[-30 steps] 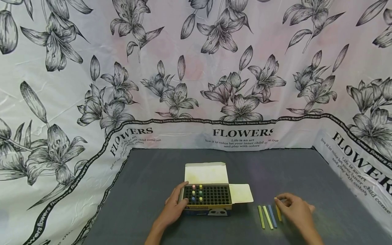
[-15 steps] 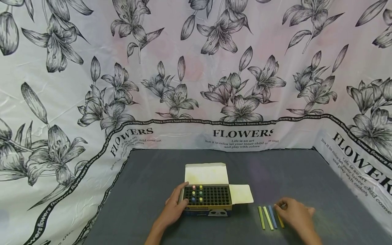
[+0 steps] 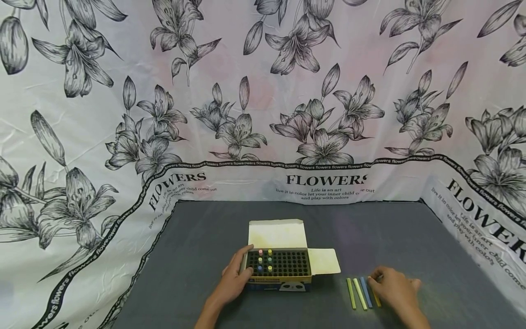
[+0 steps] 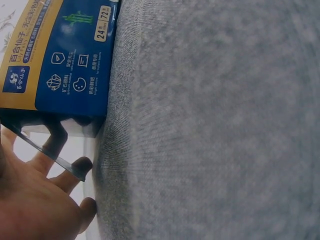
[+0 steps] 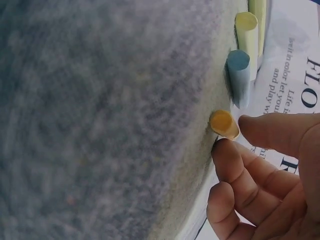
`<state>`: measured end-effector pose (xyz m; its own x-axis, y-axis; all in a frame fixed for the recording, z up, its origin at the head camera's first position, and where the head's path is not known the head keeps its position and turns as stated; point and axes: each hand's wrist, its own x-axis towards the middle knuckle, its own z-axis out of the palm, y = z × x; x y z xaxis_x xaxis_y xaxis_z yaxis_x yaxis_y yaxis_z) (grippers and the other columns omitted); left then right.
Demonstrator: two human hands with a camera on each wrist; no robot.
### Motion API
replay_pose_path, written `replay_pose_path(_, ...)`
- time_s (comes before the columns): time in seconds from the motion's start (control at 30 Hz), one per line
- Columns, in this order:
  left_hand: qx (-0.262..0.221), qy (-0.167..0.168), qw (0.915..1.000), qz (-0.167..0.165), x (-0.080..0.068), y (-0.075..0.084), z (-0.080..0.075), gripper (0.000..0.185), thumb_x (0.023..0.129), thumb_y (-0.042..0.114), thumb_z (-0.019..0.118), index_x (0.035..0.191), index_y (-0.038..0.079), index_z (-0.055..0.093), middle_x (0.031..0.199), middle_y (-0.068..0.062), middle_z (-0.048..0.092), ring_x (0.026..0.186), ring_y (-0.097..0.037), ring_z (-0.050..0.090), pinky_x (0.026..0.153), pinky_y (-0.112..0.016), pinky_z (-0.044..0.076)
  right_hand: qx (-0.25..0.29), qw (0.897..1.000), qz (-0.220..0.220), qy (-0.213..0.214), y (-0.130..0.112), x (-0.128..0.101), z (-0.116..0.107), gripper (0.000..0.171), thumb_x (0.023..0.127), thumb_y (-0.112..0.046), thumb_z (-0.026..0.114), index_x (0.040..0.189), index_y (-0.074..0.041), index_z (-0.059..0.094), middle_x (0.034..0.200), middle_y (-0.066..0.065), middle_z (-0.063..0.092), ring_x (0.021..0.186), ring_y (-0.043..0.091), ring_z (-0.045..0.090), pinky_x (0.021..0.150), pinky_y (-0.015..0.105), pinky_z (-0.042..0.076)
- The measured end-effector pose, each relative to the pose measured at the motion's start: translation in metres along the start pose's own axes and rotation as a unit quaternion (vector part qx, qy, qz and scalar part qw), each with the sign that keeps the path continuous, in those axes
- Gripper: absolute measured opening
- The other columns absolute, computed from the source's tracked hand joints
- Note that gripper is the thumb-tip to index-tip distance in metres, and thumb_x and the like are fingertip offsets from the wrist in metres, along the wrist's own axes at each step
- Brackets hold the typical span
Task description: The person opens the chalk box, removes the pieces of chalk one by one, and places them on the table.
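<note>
Change: right hand (image 3: 394, 290) has come lower onto the orange chalk (image 5: 223, 123) since one second ago.
Orange chalk: lies on the grey desk (image 3: 205, 237), thumb and forefinger close around it.
Neighbours: blue chalk (image 3: 365, 291), two yellow-green sticks (image 3: 355, 292) beside.
Left hand (image 3: 232, 278): fingers straight, rests against the open chalk box (image 3: 279, 265).

Even bright light, soft faint shadows; head view sharp, edges bowed; right wrist view blurred up close.
</note>
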<state>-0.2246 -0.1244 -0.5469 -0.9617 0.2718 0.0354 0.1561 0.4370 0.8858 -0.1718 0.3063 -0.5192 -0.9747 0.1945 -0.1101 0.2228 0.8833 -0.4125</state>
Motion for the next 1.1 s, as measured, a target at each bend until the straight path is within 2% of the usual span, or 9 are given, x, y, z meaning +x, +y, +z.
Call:
replay_pose_path(0.1, -0.007, -0.005, 1.0000, 0.000, 0.000, -0.001, -0.001, 0.061, 0.099, 0.019, 0.052, 0.156, 0.035, 0.036, 0.155, -0.015, 0.037, 0.105, -0.029, 0.048, 0.073, -0.042, 0.038, 0.000, 1.000, 0.009, -0.005, -0.001, 0.001, -0.001, 0.023, 0.091, -0.031, 0.069, 0.095, -0.009, 0.075, 0.080, 0.002, 0.074, 0.068, 0.023, 0.058, 0.081, 0.062, 0.027)
replay_pose_path(0.27, -0.011, -0.005, 0.9999, 0.003, -0.001, -0.003, -0.001, 0.061, 0.099, 0.020, 0.052, 0.156, 0.037, 0.036, 0.158, -0.014, 0.035, 0.107, -0.028, 0.046, 0.075, -0.042, 0.037, 0.006, 1.000, 0.016, 0.013, -0.003, 0.002, -0.005, 0.027, 0.092, -0.030, 0.067, 0.100, -0.006, 0.074, 0.079, 0.004, 0.073, 0.066, 0.023, 0.056, 0.079, 0.058, 0.026)
replay_pose_path(0.4, -0.015, -0.005, 0.9999, 0.003, 0.000, -0.004, -0.001, 0.061, 0.099, 0.019, 0.052, 0.155, 0.036, 0.036, 0.153, -0.016, 0.038, 0.095, -0.026, 0.048, 0.070, -0.040, 0.039, 0.015, 0.998, -0.006, 0.064, -0.007, 0.001, -0.008, 0.028, 0.095, -0.030, 0.066, 0.107, -0.006, 0.073, 0.080, 0.005, 0.075, 0.063, 0.021, 0.056, 0.076, 0.055, 0.024)
replay_pose_path(0.5, -0.017, -0.006, 0.9998, 0.000, 0.000, -0.004, 0.000, 0.061, 0.099, 0.018, 0.052, 0.155, 0.036, 0.036, 0.150, -0.017, 0.039, 0.090, -0.025, 0.048, 0.067, -0.040, 0.040, 0.021, 0.991, -0.043, 0.122, -0.015, -0.002, -0.009, 0.027, 0.096, -0.029, 0.066, 0.111, -0.007, 0.074, 0.077, 0.003, 0.075, 0.060, 0.018, 0.054, 0.074, 0.053, 0.024)
replay_pose_path(0.63, 0.002, -0.003, 1.0000, -0.003, 0.001, -0.003, 0.000, 0.061, 0.099, 0.020, 0.052, 0.155, 0.038, 0.036, 0.158, -0.013, 0.036, 0.115, -0.032, 0.050, 0.078, -0.047, 0.041, 0.046, 0.971, -0.103, 0.210, -0.031, -0.004, -0.009, 0.024, 0.093, -0.024, 0.071, 0.111, -0.007, 0.074, 0.073, 0.001, 0.074, 0.064, 0.019, 0.055, 0.077, 0.055, 0.023)
replay_pose_path(0.73, 0.013, -0.003, 0.9999, -0.003, 0.001, -0.002, 0.000, 0.061, 0.099, 0.021, 0.052, 0.155, 0.038, 0.035, 0.162, -0.012, 0.033, 0.128, -0.033, 0.043, 0.084, -0.052, 0.037, 0.077, 0.952, -0.142, 0.262, -0.045, -0.004, -0.007, 0.022, 0.089, -0.019, 0.076, 0.109, -0.008, 0.075, 0.074, 0.002, 0.073, 0.069, 0.019, 0.054, 0.084, 0.056, 0.022)
replay_pose_path(0.9, 0.014, -0.002, 0.9999, 0.000, 0.001, -0.002, -0.001, 0.061, 0.099, 0.020, 0.052, 0.155, 0.037, 0.036, 0.160, -0.012, 0.035, 0.122, -0.032, 0.044, 0.082, -0.050, 0.037, 0.126, 0.925, -0.195, 0.300, -0.067, -0.001, -0.002, 0.022, 0.085, -0.013, 0.080, 0.106, -0.011, 0.076, 0.074, 0.000, 0.070, 0.070, 0.017, 0.050, 0.087, 0.052, 0.020)
replay_pose_path(1.0, 0.015, -0.001, 0.9999, 0.002, 0.001, -0.001, -0.001, 0.061, 0.099, 0.020, 0.052, 0.155, 0.036, 0.036, 0.159, -0.012, 0.036, 0.122, -0.031, 0.045, 0.082, -0.049, 0.037, 0.144, 0.914, -0.223, 0.307, -0.077, 0.003, 0.004, 0.022, 0.083, -0.012, 0.081, 0.105, -0.010, 0.076, 0.074, -0.001, 0.069, 0.071, 0.017, 0.050, 0.086, 0.050, 0.019)
replay_pose_path(1.1, 0.013, -0.002, 0.9999, 0.006, 0.001, -0.001, -0.001, 0.061, 0.098, 0.020, 0.052, 0.155, 0.036, 0.037, 0.158, -0.013, 0.037, 0.120, -0.032, 0.046, 0.082, -0.049, 0.038, 0.148, 0.908, -0.242, 0.309, -0.086, 0.005, 0.012, 0.024, 0.082, -0.012, 0.083, 0.105, -0.011, 0.077, 0.074, -0.004, 0.068, 0.072, 0.016, 0.051, 0.084, 0.048, 0.019)
